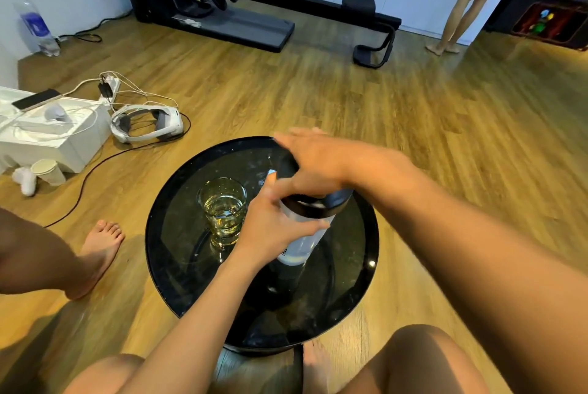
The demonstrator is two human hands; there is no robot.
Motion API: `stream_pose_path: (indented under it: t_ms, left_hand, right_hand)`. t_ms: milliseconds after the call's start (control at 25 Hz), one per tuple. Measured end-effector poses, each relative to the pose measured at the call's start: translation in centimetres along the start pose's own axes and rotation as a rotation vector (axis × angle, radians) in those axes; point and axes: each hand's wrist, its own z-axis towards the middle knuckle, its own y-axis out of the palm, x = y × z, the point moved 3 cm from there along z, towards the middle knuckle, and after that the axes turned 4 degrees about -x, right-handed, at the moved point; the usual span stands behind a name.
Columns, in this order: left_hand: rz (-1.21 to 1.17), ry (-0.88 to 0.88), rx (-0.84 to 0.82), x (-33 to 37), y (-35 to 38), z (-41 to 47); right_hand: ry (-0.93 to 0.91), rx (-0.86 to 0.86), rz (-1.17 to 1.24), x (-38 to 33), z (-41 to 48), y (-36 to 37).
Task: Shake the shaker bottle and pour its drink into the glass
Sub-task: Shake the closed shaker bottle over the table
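Observation:
A clear shaker bottle with a black lid stands tilted on the round black glass table. My left hand is wrapped around the bottle's body just below the lid. Over the lid lies my right hand, palm down, fingers spread and blurred; whether it grips the lid is unclear. Just left of the bottle stands a short clear glass with yellowish drink in it, close to my left hand's knuckles.
A white headset, a power strip with cables, a white box and a paper cup lie on the wooden floor to the left. Another person's bare foot rests near the table's left edge. A black exercise machine stands behind.

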Motion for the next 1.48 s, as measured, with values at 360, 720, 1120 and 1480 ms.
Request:
stream_pose_path:
  t_ms: [360,720,1120,1480]
  left_hand:
    - [0.002,0.016,-0.027,0.0,0.0,-0.1]
    - [0.008,-0.014,-0.044,0.1,-0.1,-0.1]
    - [0.0,-0.011,-0.027,-0.1,0.0,-0.1]
    - [-0.031,-0.018,-0.025,-0.5,0.2,0.0]
  right_hand:
    - [0.166,0.068,-0.061,-0.3,-0.1,-1.1]
    - [-0.059,0.055,-0.275,1.0,-2.3,-3.4]
    - [-0.124,0.064,-0.012,0.2,-4.0,-3.2]
    - [-0.075,-0.056,0.008,1.3,-3.5,-2.6]
